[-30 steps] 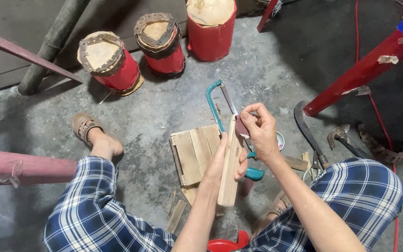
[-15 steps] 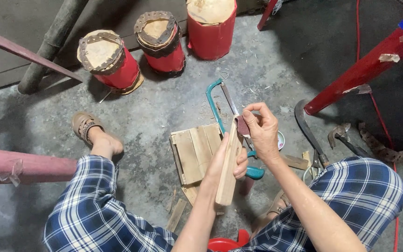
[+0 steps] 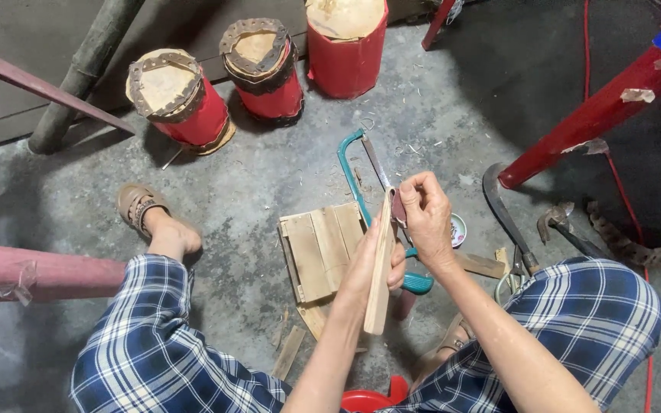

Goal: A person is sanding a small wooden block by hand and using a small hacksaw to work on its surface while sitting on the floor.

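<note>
My left hand [image 3: 372, 268] grips a long pale wooden slat [image 3: 380, 268], held upright and slightly tilted. My right hand [image 3: 426, 218] pinches a small reddish-brown piece [image 3: 398, 206] against the slat's upper end. Below the hands, on the concrete floor, lies a hacksaw with a teal frame [image 3: 350, 172] and teal handle [image 3: 416, 283]. A small pallet of wooden boards [image 3: 319, 252] lies to the left of the hands.
Three red drums [image 3: 181, 95] with wooden tops stand at the back. A red metal leg [image 3: 590, 115] slants at right, with a curved blade [image 3: 503, 210] and a hammer [image 3: 564, 226] near it. A pink pipe [image 3: 40, 271] lies at left; wood scraps [image 3: 288, 352] lie between my knees.
My right hand has shifted the small reddish piece slightly along the top of the slat. The slat and left hand stay almost where they were.
</note>
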